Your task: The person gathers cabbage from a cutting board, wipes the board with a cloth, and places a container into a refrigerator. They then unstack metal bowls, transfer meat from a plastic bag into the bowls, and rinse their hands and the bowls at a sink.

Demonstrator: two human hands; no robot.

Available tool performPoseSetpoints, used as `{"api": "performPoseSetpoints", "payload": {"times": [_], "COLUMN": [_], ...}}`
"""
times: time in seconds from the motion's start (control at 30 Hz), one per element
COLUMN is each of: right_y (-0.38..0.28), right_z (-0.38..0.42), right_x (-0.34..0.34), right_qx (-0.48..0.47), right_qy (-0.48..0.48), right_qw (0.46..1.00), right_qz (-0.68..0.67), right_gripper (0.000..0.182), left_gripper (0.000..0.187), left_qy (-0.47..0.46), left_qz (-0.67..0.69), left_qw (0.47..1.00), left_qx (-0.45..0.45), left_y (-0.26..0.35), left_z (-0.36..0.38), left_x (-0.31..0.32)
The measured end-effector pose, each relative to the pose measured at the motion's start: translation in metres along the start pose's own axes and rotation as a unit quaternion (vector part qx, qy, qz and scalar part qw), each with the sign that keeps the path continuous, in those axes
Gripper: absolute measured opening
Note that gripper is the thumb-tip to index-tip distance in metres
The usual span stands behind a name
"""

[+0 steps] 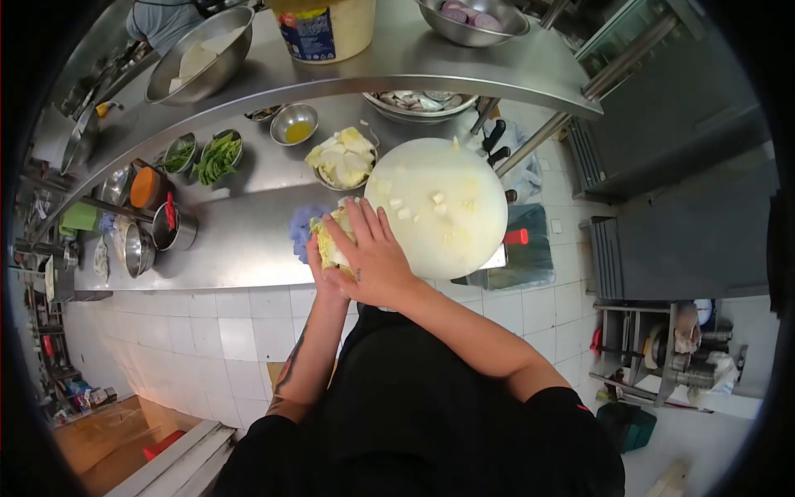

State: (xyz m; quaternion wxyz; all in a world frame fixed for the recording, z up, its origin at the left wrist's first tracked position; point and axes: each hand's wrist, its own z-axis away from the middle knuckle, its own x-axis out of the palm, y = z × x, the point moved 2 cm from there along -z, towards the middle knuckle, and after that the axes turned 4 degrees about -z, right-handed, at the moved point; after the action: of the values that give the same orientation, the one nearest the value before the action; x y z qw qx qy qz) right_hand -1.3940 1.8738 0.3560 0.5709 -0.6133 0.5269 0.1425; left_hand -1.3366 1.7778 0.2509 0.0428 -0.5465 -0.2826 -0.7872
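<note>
Both my hands cup a bunch of cut pale cabbage (330, 240) at the left edge of a round white cutting board (451, 215). My right hand (377, 257) lies on top of it, fingers spread over the leaves. My left hand (319, 273) is mostly hidden underneath, gripping the bunch from the near side. A few small cabbage bits (418, 203) lie scattered on the board. Beyond my hands stands a metal bowl of chopped cabbage (342, 159).
On the steel counter (232, 240) are small bowls of green vegetables (217, 157), a bowl of yellow liquid (296, 128), an orange-lidded pot (147, 186) and metal pots (166, 228). The shelf above (397, 66) carries large bowls and a bucket. A bin (522, 248) sits right.
</note>
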Motion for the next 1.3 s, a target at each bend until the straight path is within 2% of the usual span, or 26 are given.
{"api": "performPoseSetpoints", "payload": {"times": [0.1, 0.2, 0.3, 0.33, 0.37, 0.4, 0.43, 0.47, 0.5, 0.53, 0.57, 0.67, 0.7, 0.73, 0.8, 0.83, 0.9, 0.93, 1.0, 1.07, 1.2, 1.3], "right_y": [-0.008, -0.020, -0.014, -0.004, 0.008, 0.028, 0.058, 0.084, 0.103, 0.121, 0.138, 0.174, 0.176, 0.178, 0.179, 0.175, 0.172, 0.177, 0.194, 0.213, 0.245, 0.254], "right_z": [-0.006, -0.014, -0.015, -0.015, -0.014, -0.012, -0.010, -0.011, -0.015, -0.018, -0.021, -0.047, -0.051, -0.049, -0.038, -0.027, 0.004, 0.019, 0.042, 0.053, 0.077, 0.087], "right_x": [0.004, -0.008, -0.021, -0.025, -0.030, -0.032, -0.032, -0.026, -0.017, -0.007, 0.001, 0.035, 0.041, 0.043, 0.048, 0.042, 0.016, 0.009, -0.008, -0.023, -0.041, -0.036], "right_qx": [-0.009, 0.018, 0.032, 0.050, 0.068, 0.069, 0.116, 0.162, 0.161, 0.129, 0.092, 0.092, 0.104, 0.105, 0.126, 0.126, 0.117, 0.115, 0.078, 0.102, 0.144, 0.103], "right_qy": [-0.026, -0.031, 0.020, 0.062, 0.104, 0.105, 0.131, 0.157, 0.159, 0.129, 0.093, 0.062, 0.046, 0.046, -0.015, -0.018, -0.001, -0.004, 0.081, 0.077, 0.051, 0.073], "right_qw": [1.000, 0.998, 0.993, 0.983, 0.968, 0.968, 0.959, 0.947, 0.946, 0.982, 0.984, 0.987, 0.987, 0.987, 0.982, 0.982, 0.966, 0.966, 0.964, 0.965, 0.961, 0.973], "right_qz": [0.012, -0.051, -0.113, -0.166, -0.218, -0.219, -0.224, -0.229, -0.230, -0.056, 0.121, 0.113, 0.116, 0.114, 0.139, 0.139, 0.233, 0.232, 0.241, 0.231, 0.228, 0.194], "right_gripper": [0.082, 0.086, 0.087, 0.085, 0.083, 0.083, 0.079, 0.076, 0.076, 0.072, 0.069, 0.066, 0.052, 0.052, 0.036, 0.036, 0.024, 0.024, 0.020, 0.018, 0.014, 0.011], "left_gripper": [0.064, 0.064, 0.064, 0.064, 0.065, 0.067, 0.074, 0.074, 0.077, 0.080, 0.080, 0.083, 0.084, 0.085, 0.084, 0.085, 0.085, 0.084, 0.084, 0.084, 0.082, 0.082], "left_qy": [-0.105, -0.058, -0.079, -0.079, -0.153, -0.226, -0.186, -0.186, -0.178, -0.171, -0.172, -0.192, -0.188, -0.182, -0.178, -0.182, -0.184, -0.167, -0.154, -0.154, -0.173, -0.170], "left_qz": [0.060, 0.061, 0.055, 0.055, 0.115, 0.174, 0.136, 0.134, 0.151, 0.167, 0.165, 0.149, 0.135, 0.121, 0.111, 0.118, 0.130, 0.130, 0.129, 0.187, 0.180, 0.173], "left_qw": [0.993, 0.996, 0.995, 0.995, 0.978, 0.951, 0.963, 0.964, 0.962, 0.960, 0.960, 0.959, 0.962, 0.966, 0.969, 0.967, 0.966, 0.969, 0.971, 0.960, 0.957, 0.957], "left_qx": [-0.006, -0.001, -0.034, -0.037, -0.077, -0.115, -0.137, -0.137, -0.141, -0.146, -0.148, -0.148, -0.142, -0.137, -0.130, -0.131, -0.127, -0.128, -0.128, -0.141, -0.146, -0.156], "left_y": [0.004, 0.011, 0.015, 0.018, 0.019, 0.020, 0.018, 0.018, 0.018, 0.017, 0.016, 0.017, 0.018, 0.018, 0.015, 0.015, 0.011, 0.009, 0.004, -0.004, -0.016, -0.024], "left_z": [0.000, 0.001, -0.009, -0.008, -0.005, -0.003, -0.002, -0.001, 0.001, 0.002, 0.002, 0.007, 0.011, 0.013, 0.015, 0.017, 0.021, 0.023, 0.025, 0.028, 0.024, 0.023], "left_x": [-0.007, -0.004, -0.016, -0.008, 0.004, 0.012, 0.008, 0.009, 0.010, 0.012, 0.011, 0.007, 0.010, 0.011, 0.010, 0.012, 0.012, 0.009, 0.006, 0.005, 0.013, 0.022]}}
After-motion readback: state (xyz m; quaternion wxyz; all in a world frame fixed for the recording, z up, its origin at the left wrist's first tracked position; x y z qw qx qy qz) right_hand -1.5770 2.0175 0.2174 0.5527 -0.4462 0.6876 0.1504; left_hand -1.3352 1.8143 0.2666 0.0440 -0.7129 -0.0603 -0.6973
